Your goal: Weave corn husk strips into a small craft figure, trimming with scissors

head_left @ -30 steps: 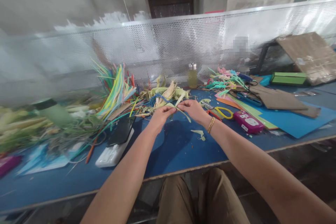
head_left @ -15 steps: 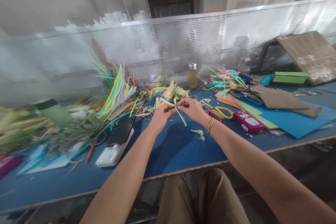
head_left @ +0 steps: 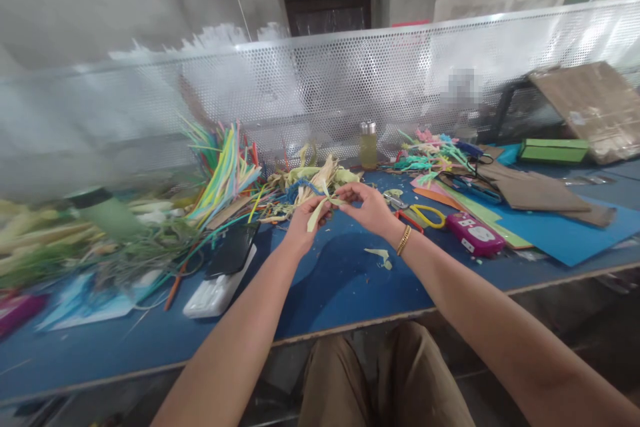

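Pale green corn husk strips (head_left: 316, 215) cross one another between my two hands above the blue table. My left hand (head_left: 303, 224) is closed on them, and one end lies over its fingers, pointing down toward me. From the other side, my right hand (head_left: 371, 209) pinches the strips with thumb and fingertips, its remaining fingers curled. Just behind the hands lies a heap of dry corn husks (head_left: 327, 170). A small husk scrap (head_left: 381, 255) rests on the table below my right hand.
Yellow-handled scissors (head_left: 429, 215) and a magenta case (head_left: 475, 233) lie to the right, near blue paper (head_left: 565, 237). At left are a black phone (head_left: 233, 250) on a white box, colourful stems (head_left: 223, 170) and a green bottle (head_left: 105, 213). A perforated metal screen (head_left: 330, 73) stands behind.
The strip end that hung down between my hands now lies across my left fingers, toward the left. Both hands stay close together in nearly the same place.
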`<state>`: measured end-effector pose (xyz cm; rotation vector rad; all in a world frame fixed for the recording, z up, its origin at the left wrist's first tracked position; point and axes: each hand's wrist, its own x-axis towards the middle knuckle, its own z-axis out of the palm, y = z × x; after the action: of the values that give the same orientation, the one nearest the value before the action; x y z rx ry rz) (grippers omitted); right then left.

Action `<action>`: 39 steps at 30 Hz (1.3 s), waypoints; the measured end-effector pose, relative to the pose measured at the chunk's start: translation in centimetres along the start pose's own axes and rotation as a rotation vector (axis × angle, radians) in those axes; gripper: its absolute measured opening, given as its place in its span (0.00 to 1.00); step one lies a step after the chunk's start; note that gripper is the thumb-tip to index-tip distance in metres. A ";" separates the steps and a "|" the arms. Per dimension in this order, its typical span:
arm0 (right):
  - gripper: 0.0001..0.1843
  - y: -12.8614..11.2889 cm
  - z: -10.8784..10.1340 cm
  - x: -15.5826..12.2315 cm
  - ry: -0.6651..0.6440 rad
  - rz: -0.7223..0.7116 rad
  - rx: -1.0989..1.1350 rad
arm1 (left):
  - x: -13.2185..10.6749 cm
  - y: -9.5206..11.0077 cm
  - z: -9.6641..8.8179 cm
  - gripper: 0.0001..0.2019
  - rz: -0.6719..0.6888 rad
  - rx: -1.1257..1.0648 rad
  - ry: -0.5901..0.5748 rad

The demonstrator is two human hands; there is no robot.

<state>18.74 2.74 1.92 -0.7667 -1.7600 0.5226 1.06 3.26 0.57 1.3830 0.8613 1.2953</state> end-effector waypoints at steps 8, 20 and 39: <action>0.12 -0.3 0.1 -0.2 -0.012 0.012 -0.044 | 0.0 0.5 0.1 0.18 -0.012 0.002 0.094; 0.07 0.3 -0.3 -0.1 0.037 0.022 -0.190 | 0.4 0.4 0.0 0.15 -0.019 0.048 0.088; 0.05 0.0 0.0 -0.2 0.017 0.033 -0.143 | 0.0 0.6 0.4 0.14 -0.051 -0.040 0.057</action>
<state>18.76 2.59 1.76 -0.8986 -1.7859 0.4137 1.39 2.99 1.19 1.2902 0.8985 1.3110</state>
